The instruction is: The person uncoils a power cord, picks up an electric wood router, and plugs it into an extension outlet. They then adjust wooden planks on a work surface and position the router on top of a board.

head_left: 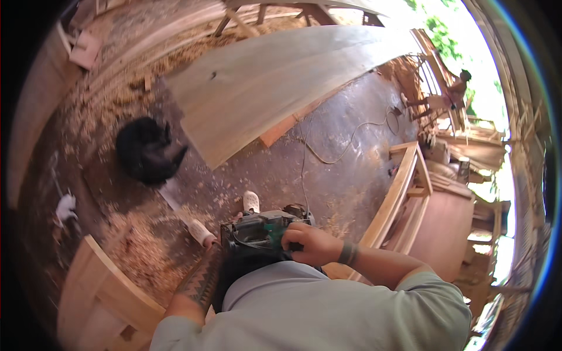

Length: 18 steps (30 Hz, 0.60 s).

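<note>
A dark electric planer (257, 231) with a green part is held close against the front of my body, its underside partly turned up. My right hand (312, 243) wraps curled fingers around its right end. My left forearm (199, 281) reaches down to the planer's left end. The fingers of that hand are hidden there, so its grip cannot be made out. From the planer's right side a thin power cord (304, 169) runs away across the floor.
Ahead lies a long, wide wooden board (263, 88). A black dog (149, 151) is curled up at left, with a small white animal (65, 207) farther left. Wood shavings (137, 251) cover the floor. Wooden frames (389, 202) stand at right; another person (453, 93) is beyond.
</note>
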Tool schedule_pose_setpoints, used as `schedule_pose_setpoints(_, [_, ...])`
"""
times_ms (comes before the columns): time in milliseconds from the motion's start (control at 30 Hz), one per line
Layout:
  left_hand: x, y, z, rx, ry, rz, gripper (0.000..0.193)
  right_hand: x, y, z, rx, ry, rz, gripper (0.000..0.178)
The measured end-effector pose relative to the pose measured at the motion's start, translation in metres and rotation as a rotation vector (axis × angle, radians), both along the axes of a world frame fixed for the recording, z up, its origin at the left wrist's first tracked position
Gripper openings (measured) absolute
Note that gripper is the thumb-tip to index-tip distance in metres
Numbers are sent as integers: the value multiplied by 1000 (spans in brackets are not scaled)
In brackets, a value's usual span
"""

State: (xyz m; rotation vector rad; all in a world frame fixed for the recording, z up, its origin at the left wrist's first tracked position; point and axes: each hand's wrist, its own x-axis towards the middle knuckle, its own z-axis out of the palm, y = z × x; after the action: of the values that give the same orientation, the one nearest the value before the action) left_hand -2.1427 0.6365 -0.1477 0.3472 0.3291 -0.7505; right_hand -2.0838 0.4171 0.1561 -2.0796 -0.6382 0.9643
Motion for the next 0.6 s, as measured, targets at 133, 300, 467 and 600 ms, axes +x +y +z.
schedule_pose_setpoints(133, [57,-17,50,-15,-210,-128,34,-3,-12,44,73,-174,-84,24])
schedule_pose_setpoints(300, [105,-43,91,7,-351,-188,30,2,-50,62,154,-335,-204,30])
schedule_pose_setpoints(467, [152,-69,131,262,-488,-138,23,9,-101,58,198,-504,-376,38])
schedule_pose_setpoints(600, [210,-63,207,747,-944,8,21,44,-139,42,423,-647,-509,42])
